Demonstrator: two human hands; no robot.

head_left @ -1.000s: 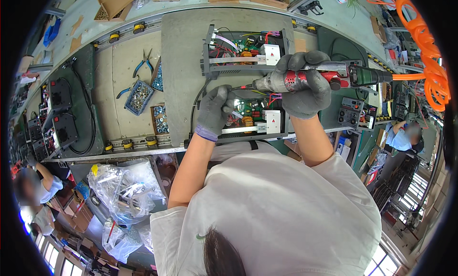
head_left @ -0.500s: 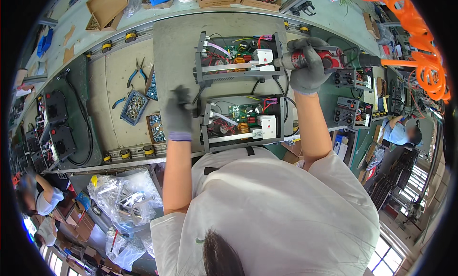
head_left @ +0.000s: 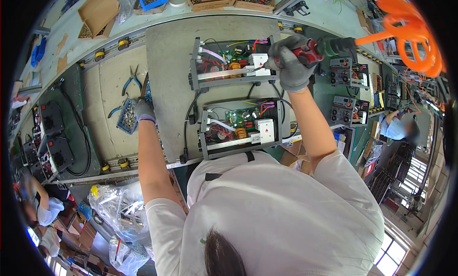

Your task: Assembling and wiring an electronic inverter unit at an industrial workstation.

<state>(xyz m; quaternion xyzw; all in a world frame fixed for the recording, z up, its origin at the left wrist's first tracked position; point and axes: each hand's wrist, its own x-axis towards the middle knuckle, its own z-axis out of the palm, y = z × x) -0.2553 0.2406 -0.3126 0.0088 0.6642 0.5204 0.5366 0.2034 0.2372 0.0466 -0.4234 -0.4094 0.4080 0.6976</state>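
Note:
My right hand [head_left: 295,68], in a grey glove, is closed around a red-and-black power screwdriver [head_left: 310,53] that trails an orange coiled hose. Its front end is at the right side of the far open electronics unit [head_left: 222,74], near a white block; the tip is hidden. Closer to me sits a second unit [head_left: 224,146] with a green circuit board and a white block. My gloved left hand [head_left: 145,111] is beside the right edge of a small blue tray of screws [head_left: 119,122], next to a box of bluish screws [head_left: 148,92]. Its fingers are too bunched and hidden to read.
Blue-handled pliers [head_left: 132,80] lie beyond the screw tray. Both units rest on a grey board [head_left: 167,51], with black cables [head_left: 185,132] along its left part. More units [head_left: 350,111] stand at the right. Behind are cardboard boxes [head_left: 98,13] of small parts.
My left hand has moved left from beside the units to the screw tray. My right hand and screwdriver have shifted slightly left and turned. The view has shifted a little.

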